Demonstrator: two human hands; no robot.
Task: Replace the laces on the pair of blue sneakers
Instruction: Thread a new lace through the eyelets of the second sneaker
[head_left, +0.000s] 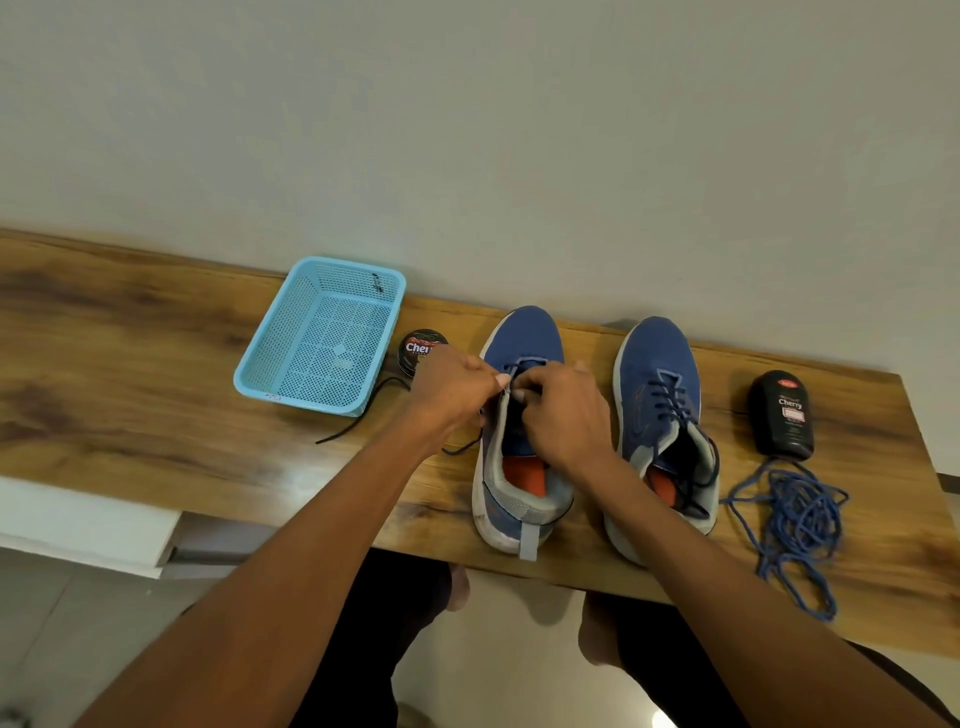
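Sneakers (524, 431) lying toes-away on worktop (156, 364) | left hand (452, 387) pinching dark lace (358, 410) trailing leftward | right hand (563, 415) curling over near sneaker's eyelets, its hold hidden

Blue sneakers (655, 374) with white soles, grey heel trim, orange insoles; dark navy lace (358, 415); loose blue laces (795, 519) right; light-blue perforated basket (270, 371) left; black polish tin (418, 345), black bottle (782, 415); brown wood-grain table (130, 364).
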